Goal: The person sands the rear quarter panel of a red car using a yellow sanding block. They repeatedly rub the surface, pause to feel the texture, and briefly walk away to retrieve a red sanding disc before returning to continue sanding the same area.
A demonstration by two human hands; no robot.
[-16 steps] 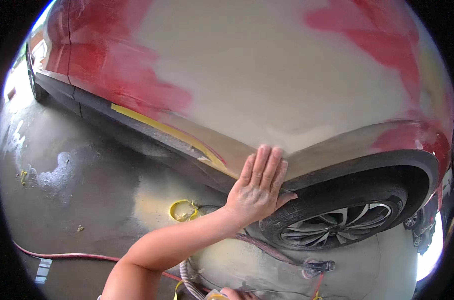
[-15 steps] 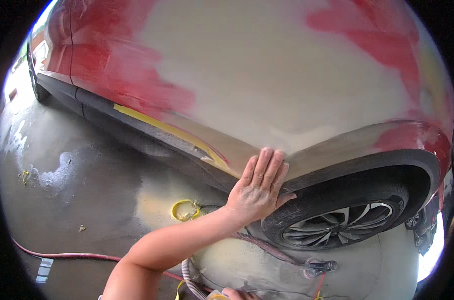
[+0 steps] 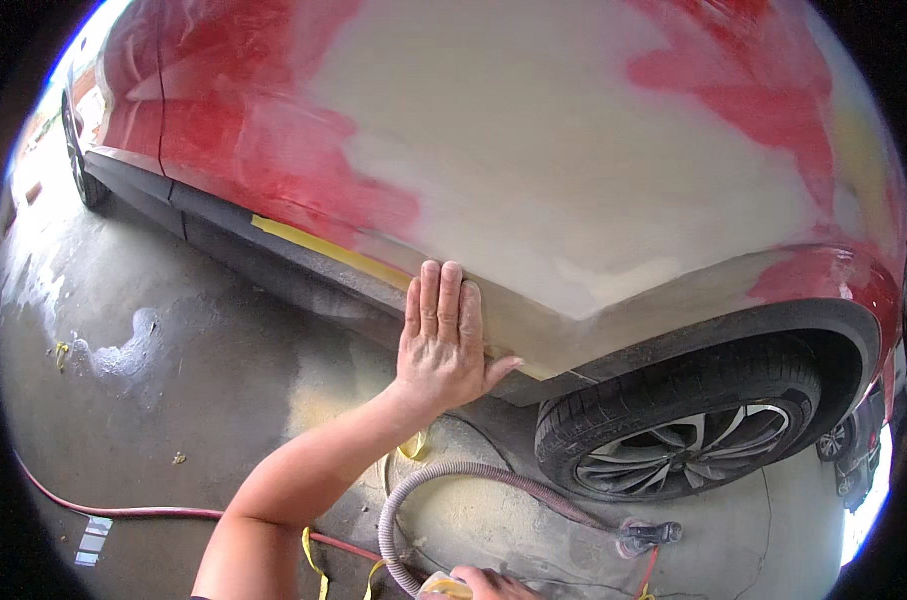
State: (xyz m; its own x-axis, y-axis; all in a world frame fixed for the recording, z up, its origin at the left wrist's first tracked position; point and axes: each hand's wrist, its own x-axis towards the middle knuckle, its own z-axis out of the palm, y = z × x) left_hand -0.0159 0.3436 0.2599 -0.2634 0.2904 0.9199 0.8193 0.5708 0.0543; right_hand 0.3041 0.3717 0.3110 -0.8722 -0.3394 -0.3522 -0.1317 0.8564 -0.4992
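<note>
My left hand (image 3: 441,345) lies flat against the lower edge of a car's body panel (image 3: 573,150), palm to the surface, fingers together and pointing up, thumb out to the right. That panel is sanded to beige filler or primer, with red paint around it. Yellow masking tape (image 3: 323,247) runs along the seam above the black sill, ending at my fingers. At the bottom edge my right hand (image 3: 495,585) shows only in part, fingers curled by a yellowish object (image 3: 445,586) whose kind is cut off by the frame.
A wheel (image 3: 683,450) sits under the dark arch to the right. On the floor lie a ribbed grey hose (image 3: 413,490), a sander-like tool (image 3: 648,537) at its far end, a red air hose (image 3: 133,512) and yellow tape scraps (image 3: 313,560).
My left hand has slid left along the panel's lower edge, from the corner by the wheel arch to the taped seam. My right hand has come slightly further into view.
</note>
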